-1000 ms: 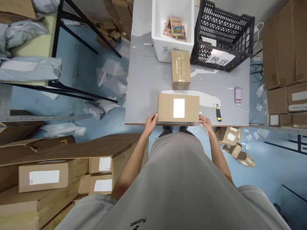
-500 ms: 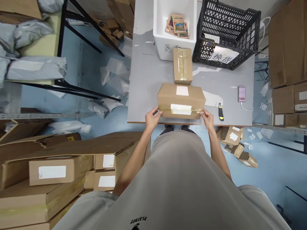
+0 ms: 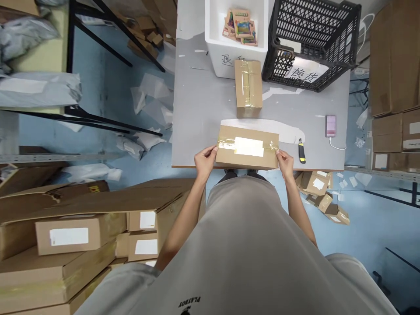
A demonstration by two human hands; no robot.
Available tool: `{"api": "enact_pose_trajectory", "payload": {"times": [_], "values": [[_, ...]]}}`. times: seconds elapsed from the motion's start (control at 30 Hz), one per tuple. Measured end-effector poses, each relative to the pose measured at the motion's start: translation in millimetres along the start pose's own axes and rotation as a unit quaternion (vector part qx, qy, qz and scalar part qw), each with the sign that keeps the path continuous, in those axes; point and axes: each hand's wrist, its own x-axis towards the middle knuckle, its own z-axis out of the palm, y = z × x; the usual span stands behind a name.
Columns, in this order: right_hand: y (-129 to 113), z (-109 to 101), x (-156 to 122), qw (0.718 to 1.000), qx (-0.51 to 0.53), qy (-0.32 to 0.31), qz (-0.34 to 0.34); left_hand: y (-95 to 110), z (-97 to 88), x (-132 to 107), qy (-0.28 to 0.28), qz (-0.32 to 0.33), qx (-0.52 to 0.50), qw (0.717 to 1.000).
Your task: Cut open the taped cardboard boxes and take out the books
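Observation:
A taped brown cardboard box (image 3: pixel 226 156) with a white label (image 3: pixel 248 147) on its taped face is at the front edge of the grey table (image 3: pixel 203 100). My left hand (image 3: pixel 205 162) pinches the box's left end, thumb and fingers closed on it. At the opposite end, my right hand (image 3: pixel 285 163) grips the right edge in the same way. Just behind lies a smaller taped carton (image 3: pixel 248 89). To the right of my right hand rests a black and yellow utility knife (image 3: pixel 302 151).
At the back stand a white bin (image 3: pixel 236 41) holding several small colourful packs and a black plastic crate (image 3: pixel 313 43) with a paper sign. A phone (image 3: pixel 330 126) on a cable lies right. Stacked cartons (image 3: pixel 68 236) crowd the lower left; a shelf (image 3: pixel 36 50) carries grey parcels.
The box has rolled toward me between my hands, so its taped, labelled face now points up at the camera. The view has shifted slightly. The knife and smaller carton stay put.

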Motion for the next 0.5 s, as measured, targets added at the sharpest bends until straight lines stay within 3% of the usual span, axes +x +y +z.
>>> {"api": "enact_pose_trajectory", "payload": {"times": [0.17, 0.3, 0.4, 0.5], "values": [[-4, 9, 6, 1.0, 0.012, -0.009, -0.006, 0, 3.4, 1, -0.005, -0.02, 0.001, 1.0], [-8, 24, 16, 1.0, -0.025, 0.017, 0.001, 16, 11.3, -7, 0.003, -0.013, 0.036, 0.999], [-1, 24, 26, 0.991, -0.083, 0.107, 0.025, 44, 22.2, -29, 0.0, 0.045, 0.098, 0.994], [16, 2, 35, 0.983, -0.104, 0.15, 0.027, 76, 39.3, -57, -0.06, 0.155, 0.129, 0.978]]}}
